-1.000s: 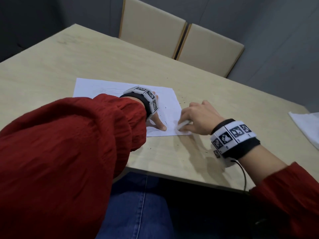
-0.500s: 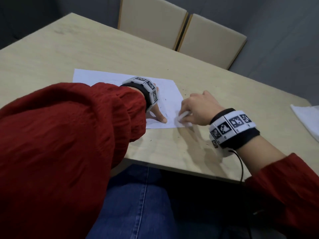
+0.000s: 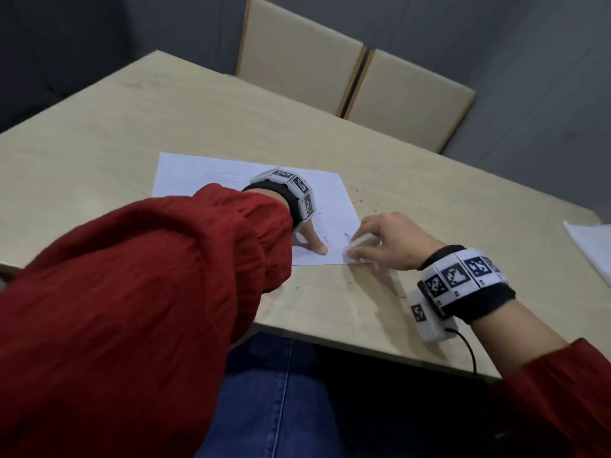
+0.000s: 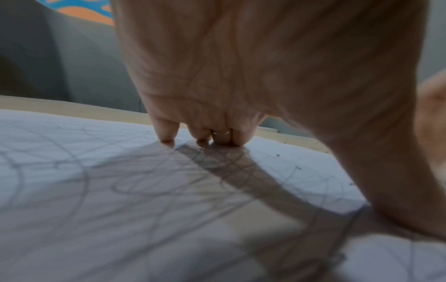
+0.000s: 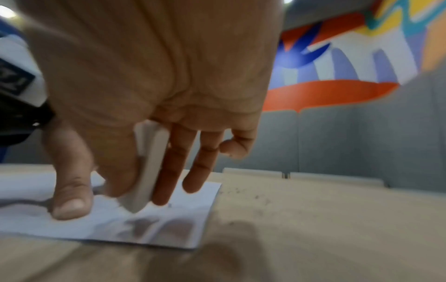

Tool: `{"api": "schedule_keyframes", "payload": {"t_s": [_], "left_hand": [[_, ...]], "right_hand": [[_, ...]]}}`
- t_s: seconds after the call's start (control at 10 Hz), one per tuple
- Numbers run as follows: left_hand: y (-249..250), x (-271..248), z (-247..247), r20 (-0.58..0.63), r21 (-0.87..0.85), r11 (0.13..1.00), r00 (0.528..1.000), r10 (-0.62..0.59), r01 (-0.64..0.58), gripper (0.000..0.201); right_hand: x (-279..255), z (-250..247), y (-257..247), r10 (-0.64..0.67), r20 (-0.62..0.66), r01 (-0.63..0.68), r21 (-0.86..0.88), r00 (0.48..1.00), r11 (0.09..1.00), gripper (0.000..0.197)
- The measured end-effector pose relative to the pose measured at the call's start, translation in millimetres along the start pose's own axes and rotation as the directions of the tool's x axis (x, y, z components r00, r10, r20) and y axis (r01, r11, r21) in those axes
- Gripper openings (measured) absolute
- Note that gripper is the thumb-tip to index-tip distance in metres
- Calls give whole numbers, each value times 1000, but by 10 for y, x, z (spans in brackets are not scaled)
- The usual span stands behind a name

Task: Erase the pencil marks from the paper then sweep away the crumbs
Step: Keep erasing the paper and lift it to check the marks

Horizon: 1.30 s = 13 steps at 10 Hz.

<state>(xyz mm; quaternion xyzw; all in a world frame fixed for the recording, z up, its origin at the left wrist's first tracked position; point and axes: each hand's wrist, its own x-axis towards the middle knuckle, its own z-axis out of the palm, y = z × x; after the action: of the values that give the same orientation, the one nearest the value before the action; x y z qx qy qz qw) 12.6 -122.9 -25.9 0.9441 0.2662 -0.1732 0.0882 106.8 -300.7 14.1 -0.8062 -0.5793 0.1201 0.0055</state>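
Rubbing at the near right corner of the paper, the right hand pinches a white eraser between thumb and curled fingers, its lower edge pressed to the sheet where a few dark strokes remain. The paper lies flat on the table, near the person's edge, with faint looping pencil marks across much of its surface, so the erasing looks only partly done. On the sheet's middle, left of the eraser, the left hand bears down with straight fingertips and thumb spread, gripping nothing, simply pinning the page. Dark crumbs speckle the table just beyond the paper's right edge and a few lie near its front edge. A single thin sheet like this is light, limp and easy to crease or tear, and would likely slide or buckle under the strokes if not pinned; I judge it best held flat close beside the rubbed spot, with strokes running away from the holding fingers toward the free edge. The eraser seems firm but slightly giving, best held low by its broad faces. A second white sheet lies well to the right of the paper.
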Motion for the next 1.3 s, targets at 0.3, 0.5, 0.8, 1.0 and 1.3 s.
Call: {"api": "schedule_keyframes", "payload": {"t_s": [0.3, 0.5, 0.8, 1.0, 1.3], "left_hand": [[-178, 27, -373, 104, 26, 999, 994, 39, -42, 98], [-400, 174, -437, 112, -3, 1000, 994, 6, -6, 98], [-452, 332, -222, 84, 28, 999, 996, 42, -45, 128], [-492, 403, -197, 129, -62, 998, 991, 29, -22, 132], [-451, 359, -268, 115, 11, 998, 992, 59, -60, 127]], "right_hand": [[523, -131, -9, 164, 35, -166, 76, 986, 983, 17], [918, -277, -91, 152, -77, -146, 80, 985, 986, 13], [1486, -242, -310, 88, -199, -76, 66, 976, 995, 16], [1644, -171, -375, 4, -156, -9, -34, 988, 999, 20], [1446, -219, -260, -2, -4, 2, -71, 1000, 997, 32]]}}
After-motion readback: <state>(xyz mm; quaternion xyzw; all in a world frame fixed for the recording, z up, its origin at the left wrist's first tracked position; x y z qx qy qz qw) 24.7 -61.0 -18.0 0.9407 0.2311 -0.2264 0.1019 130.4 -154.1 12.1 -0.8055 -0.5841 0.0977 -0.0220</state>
